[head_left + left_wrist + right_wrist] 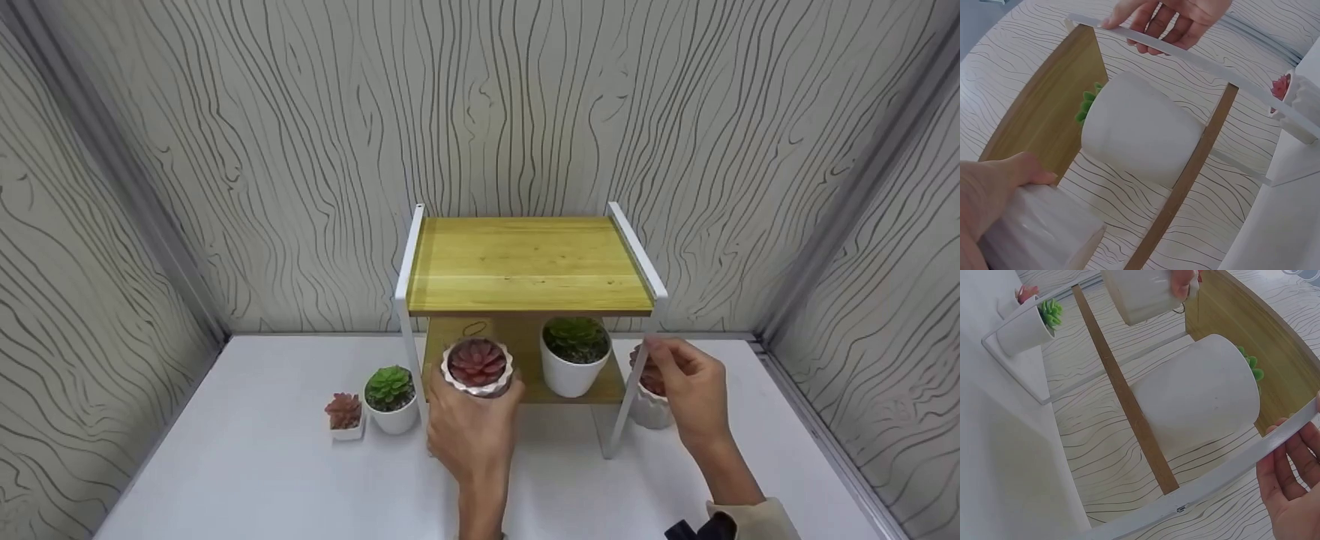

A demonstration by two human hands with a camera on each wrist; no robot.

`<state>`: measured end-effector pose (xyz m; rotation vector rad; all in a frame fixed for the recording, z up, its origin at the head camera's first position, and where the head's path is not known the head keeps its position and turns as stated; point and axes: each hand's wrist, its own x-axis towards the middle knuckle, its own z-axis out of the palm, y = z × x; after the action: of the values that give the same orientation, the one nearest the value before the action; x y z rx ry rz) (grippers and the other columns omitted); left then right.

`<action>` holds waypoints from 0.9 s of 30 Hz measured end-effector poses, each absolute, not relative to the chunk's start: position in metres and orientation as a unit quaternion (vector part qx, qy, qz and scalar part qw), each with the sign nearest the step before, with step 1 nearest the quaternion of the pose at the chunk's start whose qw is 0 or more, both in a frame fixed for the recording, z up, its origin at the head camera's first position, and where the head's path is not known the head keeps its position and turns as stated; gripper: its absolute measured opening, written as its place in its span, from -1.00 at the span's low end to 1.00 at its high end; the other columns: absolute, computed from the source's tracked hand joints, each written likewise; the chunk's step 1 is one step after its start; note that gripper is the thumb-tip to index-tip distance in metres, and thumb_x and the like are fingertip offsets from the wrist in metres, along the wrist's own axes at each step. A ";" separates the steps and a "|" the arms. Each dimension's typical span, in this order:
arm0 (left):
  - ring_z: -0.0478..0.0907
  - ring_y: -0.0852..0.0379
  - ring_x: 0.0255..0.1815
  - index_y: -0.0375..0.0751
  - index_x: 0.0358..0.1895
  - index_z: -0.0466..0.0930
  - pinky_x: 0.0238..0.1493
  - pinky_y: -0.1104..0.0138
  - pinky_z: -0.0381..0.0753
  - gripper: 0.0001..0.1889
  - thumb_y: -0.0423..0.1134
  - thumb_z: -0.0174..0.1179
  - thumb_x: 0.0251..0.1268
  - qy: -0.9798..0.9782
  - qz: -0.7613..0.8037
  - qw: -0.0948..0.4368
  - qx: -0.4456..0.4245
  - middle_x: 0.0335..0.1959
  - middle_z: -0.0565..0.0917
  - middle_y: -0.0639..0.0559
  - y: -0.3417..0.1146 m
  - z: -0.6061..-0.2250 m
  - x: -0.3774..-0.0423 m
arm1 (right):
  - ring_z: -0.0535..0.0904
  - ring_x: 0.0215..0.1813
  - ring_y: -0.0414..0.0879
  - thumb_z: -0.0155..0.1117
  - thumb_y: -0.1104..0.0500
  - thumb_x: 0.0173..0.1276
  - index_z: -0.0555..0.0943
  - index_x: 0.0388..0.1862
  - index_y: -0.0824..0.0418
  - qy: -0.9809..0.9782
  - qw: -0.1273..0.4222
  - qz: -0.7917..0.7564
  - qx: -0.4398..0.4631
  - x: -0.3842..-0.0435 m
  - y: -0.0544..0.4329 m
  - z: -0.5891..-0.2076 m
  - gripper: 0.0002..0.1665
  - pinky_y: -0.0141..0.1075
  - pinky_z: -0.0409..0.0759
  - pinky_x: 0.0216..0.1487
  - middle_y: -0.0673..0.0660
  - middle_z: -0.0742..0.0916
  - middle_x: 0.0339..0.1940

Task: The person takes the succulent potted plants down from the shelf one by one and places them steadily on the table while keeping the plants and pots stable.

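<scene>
My left hand [474,439] grips a white ribbed pot [1044,230] with a dark red succulent [478,363] in it. It holds the pot upright in front of the left half of a two-tier wooden shelf [532,262], close over the lower board. On that board's right half stands a smooth white pot [574,375] with a green succulent. At the shelf's right side my right hand [697,390] pinches the white metal frame [1275,441], thumb on one face and fingers on the other. Behind this hand, a second ribbed pot [651,411] with a red plant is partly hidden.
Left of the shelf, a white pot [394,418] with a bright green succulent stands on the white table [247,465]. Next to it is a small square pot [347,433] with a reddish plant. A wood-grain patterned wall [480,112] rises behind the shelf.
</scene>
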<state>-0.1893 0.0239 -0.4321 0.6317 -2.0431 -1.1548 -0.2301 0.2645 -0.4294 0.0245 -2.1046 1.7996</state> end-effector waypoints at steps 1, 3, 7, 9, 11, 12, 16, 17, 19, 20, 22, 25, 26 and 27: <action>0.78 -0.29 -0.03 -0.30 0.30 0.53 -0.13 -0.16 0.78 0.00 0.09 0.70 -0.33 -0.788 -0.444 0.351 0.242 0.15 0.74 -0.23 0.023 -0.432 -0.187 | 0.78 -0.34 -0.19 0.23 0.10 0.62 0.72 -0.07 0.43 -0.746 0.186 0.640 0.011 -0.230 0.265 -0.430 -0.64 -0.40 0.77 -0.26 -0.05 0.84 -0.36; 0.79 -0.27 -0.05 -0.26 0.29 0.53 -0.17 -0.15 0.78 -0.02 0.10 0.69 -0.32 -0.788 -0.442 0.356 0.238 0.12 0.75 -0.20 0.022 -0.432 -0.184 | 0.79 -0.34 -0.17 0.24 0.12 0.62 0.72 -0.09 0.45 -0.738 0.186 0.648 0.015 -0.230 0.265 -0.430 -0.65 -0.39 0.78 -0.27 -0.02 0.84 -0.37; 0.79 -0.26 -0.08 -0.20 0.30 0.52 -0.19 -0.14 0.77 -0.03 0.10 0.69 -0.30 -0.790 -0.442 0.355 0.232 0.09 0.77 -0.15 0.021 -0.428 -0.176 | 0.80 -0.35 -0.15 0.24 0.15 0.61 0.70 -0.11 0.49 -0.723 0.182 0.666 0.024 -0.230 0.265 -0.430 -0.65 -0.37 0.78 -0.28 0.01 0.84 -0.39; 0.79 -0.25 -0.11 -0.16 0.29 0.51 -0.21 -0.14 0.76 -0.04 0.11 0.69 -0.31 -0.793 -0.441 0.352 0.230 0.08 0.78 -0.13 0.021 -0.426 -0.172 | 0.80 -0.34 -0.16 0.24 0.15 0.61 0.70 -0.11 0.49 -0.722 0.181 0.667 0.026 -0.230 0.266 -0.430 -0.64 -0.37 0.78 -0.27 0.01 0.84 -0.39; 0.79 -0.24 -0.13 -0.16 0.26 0.52 -0.22 -0.13 0.76 -0.06 0.11 0.69 -0.32 -0.796 -0.439 0.349 0.226 0.05 0.78 -0.12 0.021 -0.423 -0.169 | 0.81 -0.33 -0.17 0.24 0.14 0.62 0.70 -0.10 0.48 -0.726 0.182 0.663 0.024 -0.230 0.266 -0.429 -0.64 -0.37 0.79 -0.26 -0.01 0.84 -0.38; 0.79 -0.24 -0.13 -0.17 0.24 0.54 -0.22 -0.12 0.76 -0.07 0.11 0.69 -0.33 -0.799 -0.437 0.348 0.223 0.03 0.78 -0.13 0.021 -0.422 -0.168 | 0.81 -0.33 -0.17 0.24 0.14 0.62 0.70 -0.10 0.48 -0.727 0.183 0.661 0.022 -0.230 0.265 -0.429 -0.64 -0.37 0.79 -0.25 -0.01 0.85 -0.37; 0.79 -0.19 -0.13 -0.20 0.15 0.59 -0.19 -0.10 0.78 -0.13 0.10 0.71 -0.34 -0.810 -0.428 0.344 0.203 -0.07 0.79 -0.13 0.022 -0.419 -0.165 | 0.81 -0.31 -0.19 0.23 0.12 0.62 0.70 -0.08 0.47 -0.733 0.185 0.654 0.016 -0.229 0.266 -0.429 -0.63 -0.38 0.80 -0.23 -0.02 0.85 -0.35; 0.78 -0.18 -0.12 -0.21 0.13 0.60 -0.18 -0.09 0.78 -0.15 0.10 0.71 -0.35 -0.813 -0.427 0.342 0.197 -0.09 0.79 -0.13 0.022 -0.419 -0.165 | 0.81 -0.31 -0.19 0.23 0.12 0.62 0.71 -0.08 0.47 -0.735 0.185 0.652 0.014 -0.230 0.266 -0.429 -0.63 -0.38 0.79 -0.23 -0.02 0.85 -0.35; 0.78 -0.15 -0.10 -0.22 0.12 0.61 -0.15 -0.07 0.79 -0.14 0.09 0.73 -0.35 -0.818 -0.427 0.338 0.184 -0.10 0.79 -0.13 0.022 -0.418 -0.164 | 0.81 -0.31 -0.19 0.23 0.11 0.62 0.71 -0.07 0.46 -0.736 0.184 0.651 0.014 -0.230 0.267 -0.430 -0.63 -0.39 0.79 -0.23 -0.01 0.85 -0.34; 0.78 -0.14 -0.10 -0.24 0.13 0.61 -0.14 -0.06 0.79 -0.13 0.08 0.73 -0.36 -0.820 -0.427 0.336 0.178 -0.10 0.79 -0.14 0.021 -0.417 -0.163 | 0.80 -0.31 -0.19 0.23 0.10 0.62 0.71 -0.07 0.46 -0.737 0.184 0.650 0.013 -0.230 0.267 -0.431 -0.62 -0.40 0.79 -0.23 -0.01 0.85 -0.33; 0.78 -0.14 -0.07 -0.27 0.15 0.60 -0.11 -0.06 0.79 -0.11 0.08 0.73 -0.36 -0.824 -0.428 0.332 0.165 -0.08 0.79 -0.15 0.020 -0.417 -0.161 | 0.80 -0.31 -0.19 0.23 0.10 0.62 0.71 -0.07 0.45 -0.739 0.183 0.649 0.011 -0.231 0.267 -0.431 -0.62 -0.40 0.79 -0.23 0.00 0.85 -0.32; 0.78 -0.12 -0.05 -0.28 0.19 0.59 -0.08 -0.06 0.79 -0.09 0.06 0.73 -0.35 -0.829 -0.427 0.334 0.138 -0.05 0.79 -0.15 0.017 -0.417 -0.159 | 0.81 -0.31 -0.19 0.23 0.09 0.62 0.71 -0.07 0.45 -0.739 0.181 0.649 0.008 -0.231 0.266 -0.432 -0.61 -0.39 0.79 -0.22 0.03 0.85 -0.32; 0.78 -0.11 -0.04 -0.28 0.20 0.58 -0.07 -0.06 0.79 -0.08 0.06 0.72 -0.35 -0.831 -0.425 0.336 0.128 -0.05 0.79 -0.15 0.016 -0.418 -0.159 | 0.80 -0.31 -0.18 0.23 0.08 0.62 0.71 -0.07 0.45 -0.739 0.180 0.649 0.007 -0.231 0.265 -0.432 -0.61 -0.39 0.79 -0.23 0.04 0.85 -0.32; 0.77 -0.10 -0.03 -0.27 0.20 0.58 -0.07 -0.05 0.79 -0.08 0.07 0.72 -0.35 -0.832 -0.424 0.337 0.119 -0.04 0.79 -0.14 0.014 -0.418 -0.158 | 0.80 -0.32 -0.18 0.23 0.09 0.62 0.72 -0.07 0.45 -0.739 0.180 0.649 0.008 -0.231 0.265 -0.432 -0.61 -0.39 0.79 -0.24 0.05 0.85 -0.32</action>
<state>-0.1584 0.0145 -0.4182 0.3099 -2.1691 -1.1048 -0.2312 0.2649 -0.4325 0.0231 -2.0894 1.8344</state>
